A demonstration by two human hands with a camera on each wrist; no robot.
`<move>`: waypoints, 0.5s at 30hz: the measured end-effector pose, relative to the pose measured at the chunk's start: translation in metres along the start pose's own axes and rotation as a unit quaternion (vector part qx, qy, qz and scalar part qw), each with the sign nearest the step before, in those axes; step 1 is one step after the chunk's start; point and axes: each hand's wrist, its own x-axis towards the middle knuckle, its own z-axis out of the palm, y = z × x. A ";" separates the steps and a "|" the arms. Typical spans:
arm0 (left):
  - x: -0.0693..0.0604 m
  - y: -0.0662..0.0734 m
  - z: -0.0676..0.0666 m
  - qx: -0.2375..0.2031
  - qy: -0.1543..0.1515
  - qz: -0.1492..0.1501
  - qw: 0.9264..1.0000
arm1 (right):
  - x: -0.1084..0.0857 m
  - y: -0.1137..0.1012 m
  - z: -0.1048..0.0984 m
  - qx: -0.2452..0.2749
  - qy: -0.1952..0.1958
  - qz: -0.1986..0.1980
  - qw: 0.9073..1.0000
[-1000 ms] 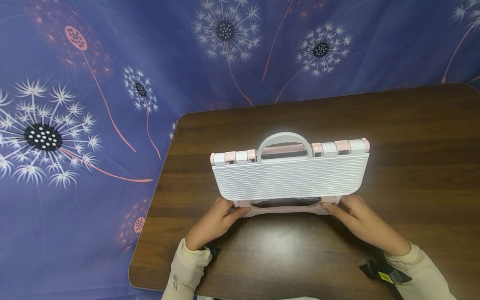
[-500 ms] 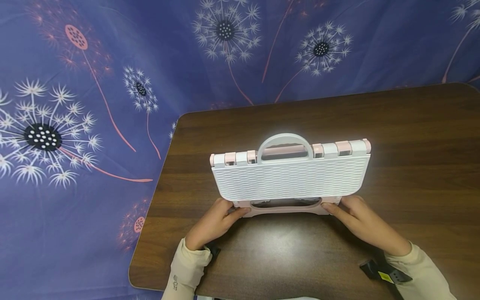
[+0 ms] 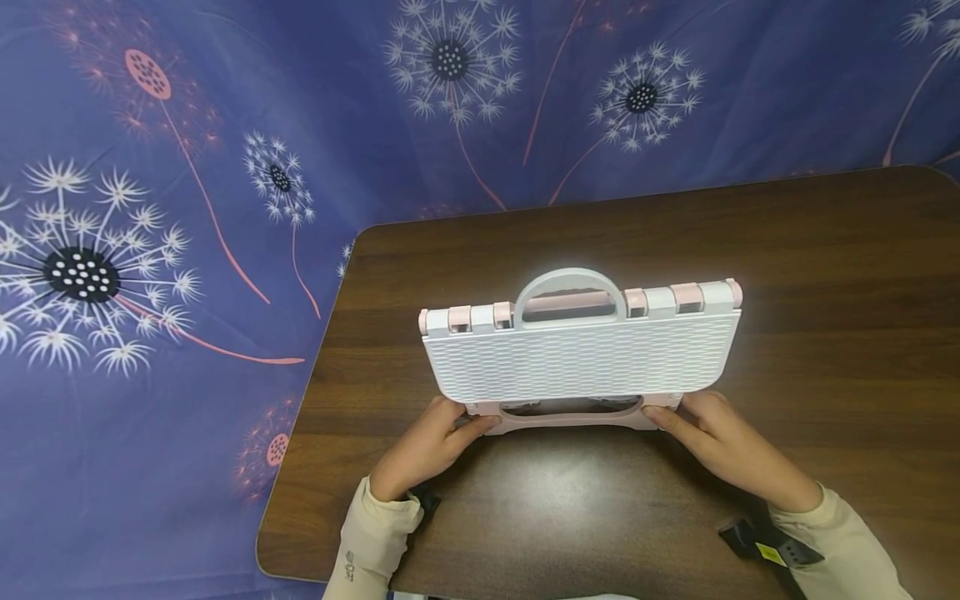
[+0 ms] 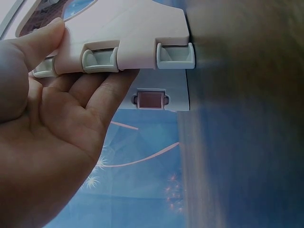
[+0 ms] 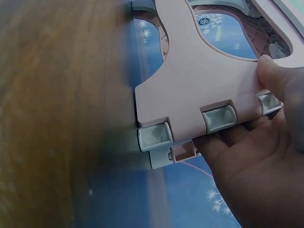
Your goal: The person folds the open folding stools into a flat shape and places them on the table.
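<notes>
A white and pink plastic folding piece point(image 3: 581, 358) with a woven-pattern panel and an arched grey handle point(image 3: 570, 275) stands tilted over the table. My left hand point(image 3: 427, 442) grips the left end of its pink lower frame point(image 3: 573, 420), thumb on the near face. My right hand point(image 3: 731, 442) grips the right end in the same way. In the left wrist view the fingers of my left hand point(image 4: 61, 104) lie behind the pink part point(image 4: 128, 28), beside grey clips. The right wrist view shows my right hand point(image 5: 261, 147) pinching the pink part point(image 5: 204, 85) near its cut-out.
The brown wooden table point(image 3: 825, 333) extends around the piece and farther to the right. Behind and left of it hangs a blue cloth point(image 3: 337, 108) with dandelion prints. A black device point(image 3: 772, 542) is strapped at the right wrist.
</notes>
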 end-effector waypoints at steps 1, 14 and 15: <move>0.000 0.000 0.000 0.000 0.000 0.000 1.000 | 0.000 0.000 0.000 -0.001 -0.001 0.000 1.000; 0.000 0.002 0.000 0.001 0.001 0.004 1.000 | 0.001 0.001 0.000 -0.003 0.008 -0.006 1.000; 0.000 0.002 0.000 0.000 0.000 0.003 1.000 | 0.001 0.001 0.000 -0.003 0.007 -0.006 1.000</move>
